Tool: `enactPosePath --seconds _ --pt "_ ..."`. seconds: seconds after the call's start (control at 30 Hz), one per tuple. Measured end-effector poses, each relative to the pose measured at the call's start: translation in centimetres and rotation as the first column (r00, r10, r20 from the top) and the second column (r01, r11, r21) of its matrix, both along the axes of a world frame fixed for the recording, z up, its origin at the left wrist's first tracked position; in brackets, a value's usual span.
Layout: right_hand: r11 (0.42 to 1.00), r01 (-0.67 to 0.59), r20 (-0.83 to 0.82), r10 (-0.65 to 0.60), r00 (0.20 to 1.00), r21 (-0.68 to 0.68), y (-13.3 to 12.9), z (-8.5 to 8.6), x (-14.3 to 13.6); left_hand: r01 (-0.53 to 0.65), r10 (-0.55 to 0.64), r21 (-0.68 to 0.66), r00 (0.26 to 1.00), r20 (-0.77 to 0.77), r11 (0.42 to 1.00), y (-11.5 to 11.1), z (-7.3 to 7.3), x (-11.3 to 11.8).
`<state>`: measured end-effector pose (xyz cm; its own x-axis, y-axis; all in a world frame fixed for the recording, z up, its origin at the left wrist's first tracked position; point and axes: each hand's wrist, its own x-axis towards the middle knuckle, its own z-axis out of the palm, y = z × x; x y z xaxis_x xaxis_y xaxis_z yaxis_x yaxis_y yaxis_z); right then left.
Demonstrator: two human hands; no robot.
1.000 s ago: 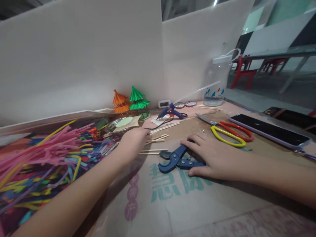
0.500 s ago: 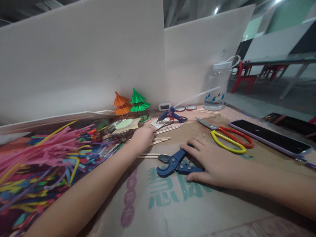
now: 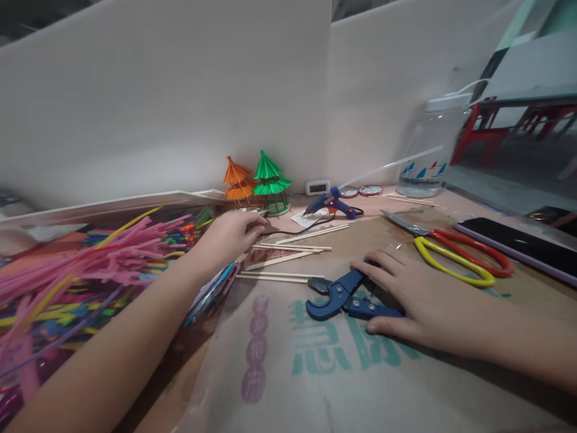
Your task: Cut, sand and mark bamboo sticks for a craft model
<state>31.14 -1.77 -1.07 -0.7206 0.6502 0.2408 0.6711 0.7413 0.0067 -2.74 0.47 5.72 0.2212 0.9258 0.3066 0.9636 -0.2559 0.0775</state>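
My right hand (image 3: 415, 294) rests over the handles of a blue pipe cutter (image 3: 333, 300), fingers on the upper handle and thumb along the lower one. The cutter lies on the board with its jaws apart. My left hand (image 3: 237, 234) is at the shiny dish (image 3: 252, 211), fingers curled together; the hand covers most of the dish, and what the fingers hold is hidden. Several thin wooden sticks (image 3: 293, 248) lie between the hands. Behind them stand an orange paper-roofed pagoda (image 3: 237, 180) and a green one (image 3: 270, 180).
Pink, yellow and other coloured pipe cleaners (image 3: 103, 258) heap up at left. A blue glue gun (image 3: 333, 202) sits at the back near a small white clock (image 3: 318, 187). Scissors (image 3: 455, 252), a phone (image 3: 527, 246) and a clear bottle (image 3: 424, 150) stand or lie at right. A pale partition (image 3: 180, 102) rises behind.
My left hand has moved left, from beside the sticks to over the dish, uncovering more of the sticks. The view has turned slightly left. My right hand stays on the pipe cutter.
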Motion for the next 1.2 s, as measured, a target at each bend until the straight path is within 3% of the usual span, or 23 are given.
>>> enactPosePath --seconds 0.13,0.27,0.33,0.47,0.6,0.8,0.93,1.07,1.2 --pt "0.999 -0.004 -0.008 0.004 1.0 0.034 0.2 -0.5 0.3 0.015 -0.015 -0.001 1.0 0.019 1.0 -0.5 0.7 -0.7" --pt "0.998 -0.008 -0.015 0.008 1.0 0.063 0.3 -0.7 0.4 -0.106 0.116 0.112 0.989 -0.095 0.988 -0.9 2.1 -2.7" --pt "0.999 -0.01 -0.015 0.011 1.0 0.048 0.4 -0.7 0.4 -0.157 0.173 0.103 0.968 -0.183 0.982 -0.8 2.4 -3.8" --pt "1.0 0.002 -0.004 -0.002 1.0 0.01 0.4 -0.5 0.3 -0.169 0.159 -0.018 0.953 -0.256 0.985 0.2 1.2 -5.2" --pt "1.0 0.006 0.002 -0.006 1.0 -0.028 0.3 0.0 0.0 -0.162 0.152 -0.019 0.957 -0.248 0.987 1.3 -0.6 -5.1" --pt "0.997 -0.007 -0.031 0.005 1.0 -0.078 -0.1 0.4 -0.1 -0.17 0.192 0.107 0.951 -0.242 0.98 0.8 -1.6 -3.2" --pt "0.997 -0.011 -0.041 0.008 0.999 -0.075 -0.2 0.5 -0.2 -0.034 0.056 0.091 0.969 -0.241 0.995 0.3 -2.0 0.0" --pt "0.997 0.012 -0.009 -0.013 1.0 -0.076 -0.4 0.8 -0.5 0.127 -0.125 -0.006 0.966 -0.227 0.992 2.0 -3.1 3.6" --pt "0.996 0.023 -0.001 -0.023 1.0 -0.084 -0.6 1.1 -0.7 0.123 -0.134 -0.068 0.971 -0.2 0.99 4.8 -4.4 5.8"
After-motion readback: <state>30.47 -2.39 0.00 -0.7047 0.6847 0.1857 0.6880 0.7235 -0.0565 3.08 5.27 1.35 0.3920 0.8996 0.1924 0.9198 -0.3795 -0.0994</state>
